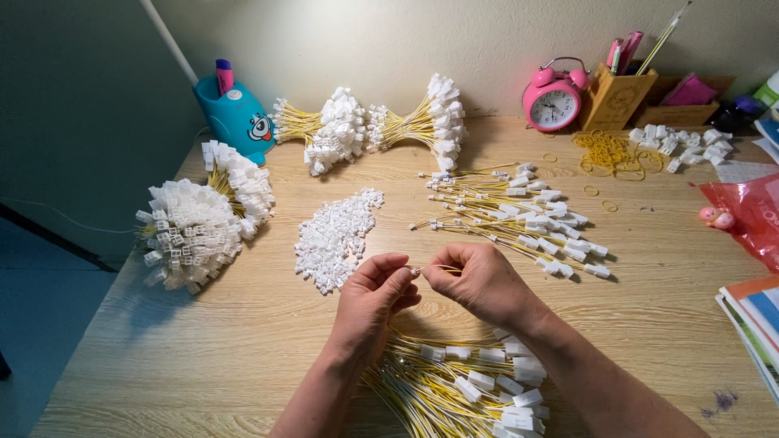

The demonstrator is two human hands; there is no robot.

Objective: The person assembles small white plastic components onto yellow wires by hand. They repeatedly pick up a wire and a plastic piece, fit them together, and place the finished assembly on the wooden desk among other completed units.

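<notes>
My left hand (369,304) and my right hand (479,284) meet above the wooden desk (203,357), fingertips pinched together. Between them is the metal tip of a thin yellow wire (442,266) and what looks like a small white connector; the piece itself is mostly hidden by my fingers. Under my wrists lies a pile of yellow wires with white plugs (462,385). Just ahead of my left hand sits a heap of loose white connector housings (337,235). Ahead of my right hand are spread yellow wires with plugs (519,215).
Bundled wire harnesses lie at the left (199,223) and at the back (369,126). A blue pen holder (235,113), a pink alarm clock (553,99), a wooden organiser (625,93), yellow rubber bands (613,154), a red bag (746,211) and books (755,320) ring the desk.
</notes>
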